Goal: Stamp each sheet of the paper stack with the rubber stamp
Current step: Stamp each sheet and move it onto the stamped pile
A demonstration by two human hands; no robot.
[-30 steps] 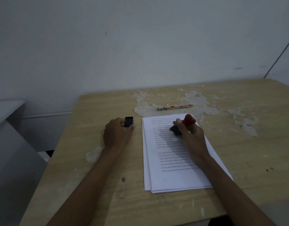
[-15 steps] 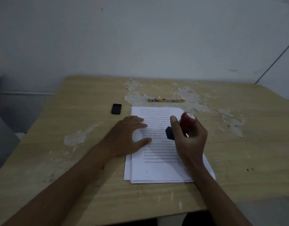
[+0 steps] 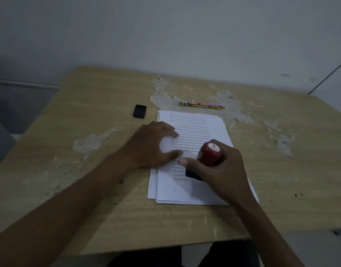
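A stack of white printed sheets [image 3: 194,124] lies on the wooden table [image 3: 100,205] in front of me. My right hand [image 3: 221,174] grips the rubber stamp [image 3: 210,154] by its red handle, and the stamp's dark base sits low on the top sheet near the last text lines. Whether the base touches the paper is not clear. My left hand [image 3: 152,144] rests flat on the stack's left edge with fingers spread.
A small black pad or lid [image 3: 139,111] lies left of the stack's top corner. A colourful pencil [image 3: 201,105] lies beyond the stack. The tabletop has peeled pale patches [image 3: 88,144]. A wall stands close behind the table.
My left hand left the black pad and came to rest on the stack's left edge. My right hand carried the stamp from the sheet's upper part down toward its lower part.
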